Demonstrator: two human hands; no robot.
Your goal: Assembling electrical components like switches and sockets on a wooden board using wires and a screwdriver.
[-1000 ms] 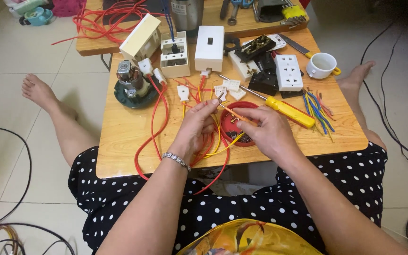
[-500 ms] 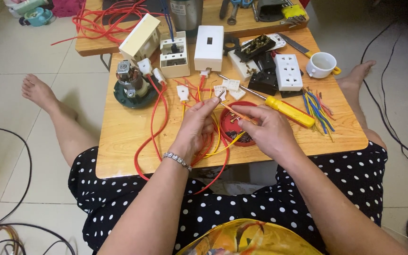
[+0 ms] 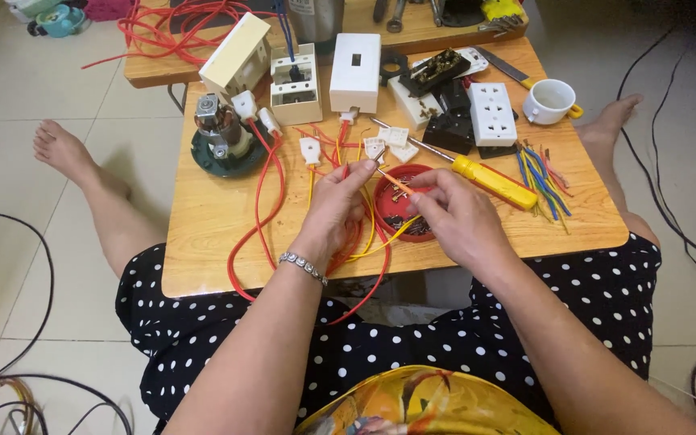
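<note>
Over on the left of the wooden surface [image 3: 203,242] there's a small motor [image 3: 221,133] on a dark round base, with red wire [image 3: 261,201] looping down from it. The left hand [image 3: 336,211] has its fingers pinched on a thin orange wire [image 3: 394,183], right above a red dish [image 3: 403,211] of small bits. The right hand [image 3: 461,213] pinches the other end of that wire. Just past it lies a yellow-handled screwdriver [image 3: 493,180], then a bunch of coloured wires [image 3: 543,179].
</note>
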